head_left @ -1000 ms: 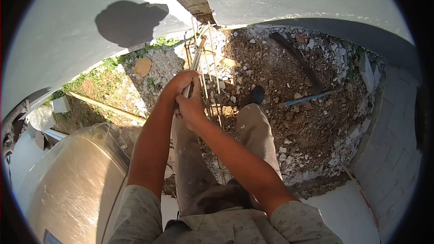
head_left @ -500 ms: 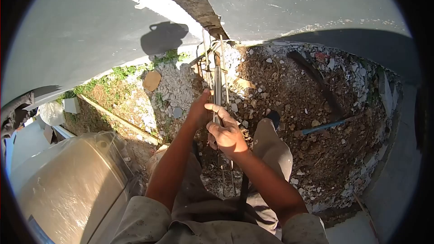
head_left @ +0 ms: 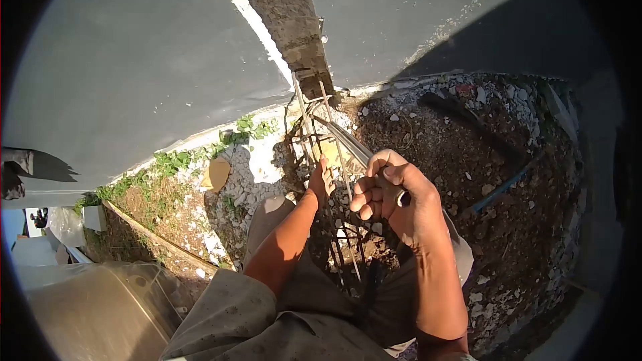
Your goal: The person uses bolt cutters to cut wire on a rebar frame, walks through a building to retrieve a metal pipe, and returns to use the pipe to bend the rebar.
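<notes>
A rebar cage (head_left: 344,174) of long thin bars with cross ties lies between my legs and runs up to the foot of the wall column. My left hand (head_left: 322,182) is at its left side, fingers curled around a bar. My right hand (head_left: 404,197) is closed on a long, slim grey metal piece (head_left: 352,146) with parallel edges. Its far end points up and left to the top of the cage; its near part is hidden in my fingers. A small dark round end shows by my palm.
Grey walls (head_left: 154,40) meet at a rough concrete column (head_left: 281,13). Dirt and rubble cover the ground, with a blue-ended bar (head_left: 498,194) at right. A tan flat piece (head_left: 215,174), a wooden strip (head_left: 157,237) and a plastic-wrapped object (head_left: 87,301) are at left.
My hands have come apart. The right hand has moved right with the metal piece, which now slants; the left has moved to the cage bars. The view has shifted.
</notes>
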Motion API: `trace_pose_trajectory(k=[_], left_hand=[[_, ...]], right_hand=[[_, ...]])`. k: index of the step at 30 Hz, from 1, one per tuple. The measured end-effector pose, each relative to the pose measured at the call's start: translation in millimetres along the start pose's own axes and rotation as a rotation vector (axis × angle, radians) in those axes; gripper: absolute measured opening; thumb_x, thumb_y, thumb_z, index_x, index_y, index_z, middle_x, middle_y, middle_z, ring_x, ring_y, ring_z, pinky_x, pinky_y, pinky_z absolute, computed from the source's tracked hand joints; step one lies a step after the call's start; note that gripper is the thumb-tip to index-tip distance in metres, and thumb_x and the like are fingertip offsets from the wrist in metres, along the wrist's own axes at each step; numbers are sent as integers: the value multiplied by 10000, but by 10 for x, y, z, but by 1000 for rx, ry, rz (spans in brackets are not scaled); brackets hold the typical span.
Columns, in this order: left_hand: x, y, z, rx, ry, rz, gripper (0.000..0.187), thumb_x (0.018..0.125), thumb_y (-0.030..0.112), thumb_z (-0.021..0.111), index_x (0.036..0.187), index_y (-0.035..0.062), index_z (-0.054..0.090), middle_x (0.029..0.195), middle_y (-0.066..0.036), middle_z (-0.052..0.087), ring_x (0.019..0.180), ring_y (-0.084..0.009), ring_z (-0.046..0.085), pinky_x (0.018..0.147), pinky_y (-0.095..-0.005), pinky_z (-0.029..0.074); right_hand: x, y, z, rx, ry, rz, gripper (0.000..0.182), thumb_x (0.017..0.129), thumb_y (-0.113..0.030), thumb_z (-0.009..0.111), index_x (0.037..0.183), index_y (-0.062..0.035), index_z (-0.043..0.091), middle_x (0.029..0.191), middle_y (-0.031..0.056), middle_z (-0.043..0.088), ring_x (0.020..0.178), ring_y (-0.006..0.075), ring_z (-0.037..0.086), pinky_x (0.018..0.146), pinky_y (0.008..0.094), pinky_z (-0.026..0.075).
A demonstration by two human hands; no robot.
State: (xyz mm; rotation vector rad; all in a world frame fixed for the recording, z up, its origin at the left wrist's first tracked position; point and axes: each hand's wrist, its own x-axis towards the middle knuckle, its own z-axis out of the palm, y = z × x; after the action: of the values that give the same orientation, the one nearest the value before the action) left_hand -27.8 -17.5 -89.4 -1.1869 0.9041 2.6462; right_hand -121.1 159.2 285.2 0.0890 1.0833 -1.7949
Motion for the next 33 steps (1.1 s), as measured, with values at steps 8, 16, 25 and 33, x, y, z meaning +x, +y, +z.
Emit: trace_pose_trajectory(k=[8, 16, 25, 33], left_hand=[[206, -104, -174, -77, -250, 203, 1007, 818, 816, 286, 1529, 144, 49, 1580, -135, 75, 1453, -285, 86, 1140, -470, 138], [221, -29, 104, -26, -229, 85, 885, 863, 681, 313, 1525, 147, 70, 1494, -154, 160, 1316, -278, 174, 1045, -449, 195], [219, -105, 469, 28, 13, -28, 757, 903, 504, 376, 1518, 144, 121, 1362, -170, 321, 1103, -250, 335, 898, -401, 300], [178, 72, 267, 72, 87, -60, 665, 938, 347, 431, 1512, 140, 167, 1246, -185, 464, 914, -226, 479, 767, -359, 393]], right_hand=[[134, 409, 240, -682, 193, -542, 392, 835, -379, 727, 958, -66, 526, 707, 27, 547, 591, 125, 566, 512, 259, 497], [691, 138, 538, -679, 255, -966, 403, 935, -337, 612, 728, 8, 589, 782, 67, 535, 677, 150, 468, 680, 304, 418], [1797, -679, 1119, -338, 147, -1073, 446, 924, -274, 628, 587, -93, 399, 484, 17, 382, 421, 116, 342, 450, 301, 346], [1844, -480, 1204, -483, 124, -1042, 443, 955, -282, 573, 595, -95, 395, 474, 10, 355, 402, 110, 329, 420, 295, 317]])
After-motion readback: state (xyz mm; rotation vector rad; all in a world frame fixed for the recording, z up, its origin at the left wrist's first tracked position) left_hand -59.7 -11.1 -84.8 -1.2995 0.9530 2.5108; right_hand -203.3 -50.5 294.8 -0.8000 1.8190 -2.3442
